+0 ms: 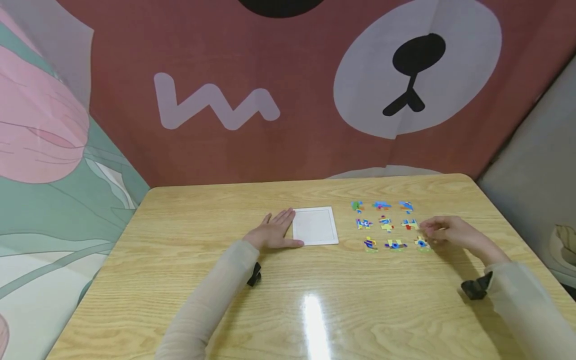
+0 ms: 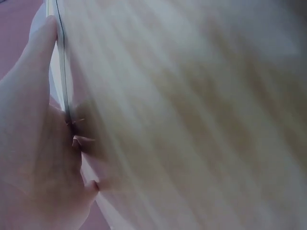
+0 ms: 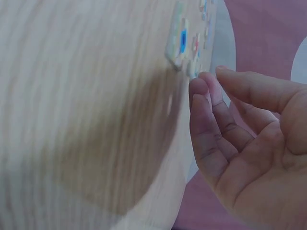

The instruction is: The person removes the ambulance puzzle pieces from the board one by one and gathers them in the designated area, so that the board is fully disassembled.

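A shallow white puzzle frame [image 1: 315, 226] lies flat on the wooden table. My left hand [image 1: 275, 232] rests at its left side, fingers spread and straight, fingertips and thumb at its edge. In the left wrist view, the left hand [image 2: 43, 143] lies along the frame's side. Colourful jigsaw pieces sit apart in three rows of three, right of the frame. My right hand [image 1: 454, 234] is at the right end of the rows, close to a yellow-and-red piece [image 1: 409, 224] and a piece with a blue round [image 1: 421, 243]. Its fingers [image 3: 204, 129] bend loosely, with nothing showing between them.
The wooden table [image 1: 270, 310] reaches back to a wall hanging [image 1: 225, 155] with a cartoon bear face. A grey surface [image 1: 540, 165] stands beyond the right edge. Black straps [image 1: 478, 287] sit at both wrists.
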The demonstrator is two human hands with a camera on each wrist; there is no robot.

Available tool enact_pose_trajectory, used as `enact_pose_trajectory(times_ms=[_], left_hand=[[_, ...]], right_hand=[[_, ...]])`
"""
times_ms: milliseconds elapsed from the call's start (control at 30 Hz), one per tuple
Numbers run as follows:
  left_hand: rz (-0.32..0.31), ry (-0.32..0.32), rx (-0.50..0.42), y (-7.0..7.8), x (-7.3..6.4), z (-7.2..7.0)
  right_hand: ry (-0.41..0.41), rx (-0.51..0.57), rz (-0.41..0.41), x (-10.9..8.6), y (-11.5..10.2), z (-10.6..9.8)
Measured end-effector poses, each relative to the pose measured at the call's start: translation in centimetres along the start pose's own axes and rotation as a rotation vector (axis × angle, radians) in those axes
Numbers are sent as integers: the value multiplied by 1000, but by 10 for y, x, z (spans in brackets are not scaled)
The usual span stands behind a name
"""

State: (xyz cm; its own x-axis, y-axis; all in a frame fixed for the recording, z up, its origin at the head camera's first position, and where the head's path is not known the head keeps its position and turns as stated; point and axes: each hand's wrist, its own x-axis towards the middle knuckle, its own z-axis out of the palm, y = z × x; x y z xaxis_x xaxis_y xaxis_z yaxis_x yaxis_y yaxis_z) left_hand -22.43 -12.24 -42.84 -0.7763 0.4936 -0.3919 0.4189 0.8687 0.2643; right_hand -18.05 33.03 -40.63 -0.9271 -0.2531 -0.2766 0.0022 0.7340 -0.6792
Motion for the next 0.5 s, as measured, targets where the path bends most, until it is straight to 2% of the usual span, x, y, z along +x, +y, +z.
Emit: enact_pose_trajectory(times_ms=[300,500], left_hand=[[-13,30,23,8,1,-5],[-17,72,82,10,1,-9]], right_hand=[[22,21,-21,3,-11,-2],[93,22,-34,9,-25,-7]])
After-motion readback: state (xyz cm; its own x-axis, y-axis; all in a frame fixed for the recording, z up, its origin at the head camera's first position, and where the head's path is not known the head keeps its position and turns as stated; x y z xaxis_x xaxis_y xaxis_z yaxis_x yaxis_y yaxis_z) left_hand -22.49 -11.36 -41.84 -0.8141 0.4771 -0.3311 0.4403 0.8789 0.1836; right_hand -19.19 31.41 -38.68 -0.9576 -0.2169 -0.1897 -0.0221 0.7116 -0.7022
